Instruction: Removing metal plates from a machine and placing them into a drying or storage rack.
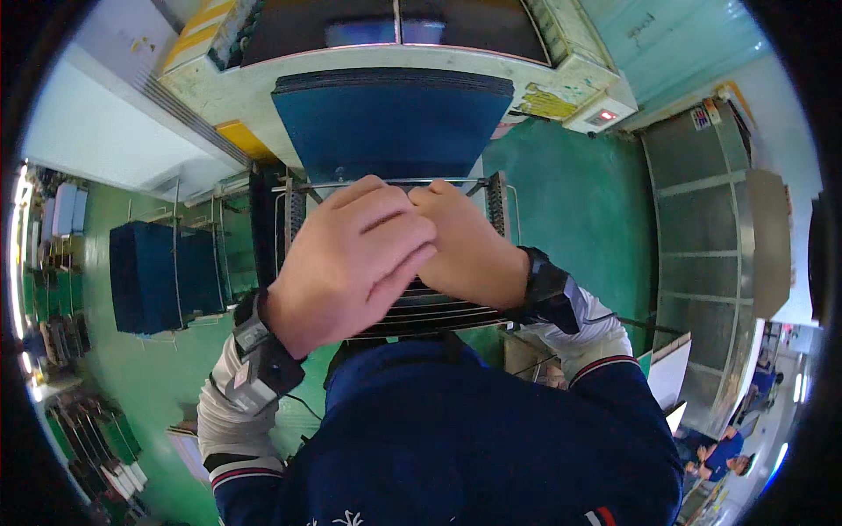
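Note:
My left hand and my right hand are raised together in front of my chest, the fingers of both curled inward. The two touch at the knuckles and fingertips. Whatever lies between or inside them, if anything, is hidden by the backs of the hands. Below them is a slotted rack with toothed side rails and a metal crossbar, and several dark edges show in it beneath my wrists. Just beyond the hands leans a stack of dark blue panels. A black device is strapped to each wrist.
A pale machine with dark windows stands behind the panels, a small lit display at its right corner. On the left is a wire rack with dark boards. A grey metal shelf frame stands right. A person appears far right.

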Tool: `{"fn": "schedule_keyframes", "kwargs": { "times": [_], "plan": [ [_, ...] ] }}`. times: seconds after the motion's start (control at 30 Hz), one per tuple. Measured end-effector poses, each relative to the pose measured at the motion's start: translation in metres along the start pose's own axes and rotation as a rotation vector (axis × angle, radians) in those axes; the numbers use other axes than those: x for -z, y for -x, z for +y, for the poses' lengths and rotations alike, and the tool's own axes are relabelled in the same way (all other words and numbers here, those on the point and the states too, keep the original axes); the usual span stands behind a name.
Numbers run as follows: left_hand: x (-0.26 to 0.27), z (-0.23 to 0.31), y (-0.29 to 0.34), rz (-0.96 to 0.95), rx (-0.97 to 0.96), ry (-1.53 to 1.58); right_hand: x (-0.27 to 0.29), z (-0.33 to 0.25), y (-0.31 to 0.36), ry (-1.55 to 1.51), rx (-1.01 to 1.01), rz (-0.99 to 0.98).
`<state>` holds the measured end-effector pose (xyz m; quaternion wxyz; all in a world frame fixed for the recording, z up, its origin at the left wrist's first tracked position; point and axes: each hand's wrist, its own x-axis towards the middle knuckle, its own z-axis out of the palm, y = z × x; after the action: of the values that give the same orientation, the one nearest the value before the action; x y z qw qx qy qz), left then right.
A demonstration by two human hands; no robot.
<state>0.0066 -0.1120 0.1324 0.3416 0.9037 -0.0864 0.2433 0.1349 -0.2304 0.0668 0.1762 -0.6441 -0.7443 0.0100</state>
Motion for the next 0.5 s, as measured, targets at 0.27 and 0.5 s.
{"fn": "schedule_keyframes", "kwargs": {
  "times": [0.27, 0.5],
  "plan": [
    [-0.011, 0.018, -0.007, -0.200, -0.086, 0.207, -0.016, -0.011, 0.000, -0.030, -0.021, 0.037],
    [-0.030, 0.013, 0.011, -0.277, -0.123, 0.267, -0.042, -0.023, 0.006, -0.062, -0.068, 0.070]
  ]
}}
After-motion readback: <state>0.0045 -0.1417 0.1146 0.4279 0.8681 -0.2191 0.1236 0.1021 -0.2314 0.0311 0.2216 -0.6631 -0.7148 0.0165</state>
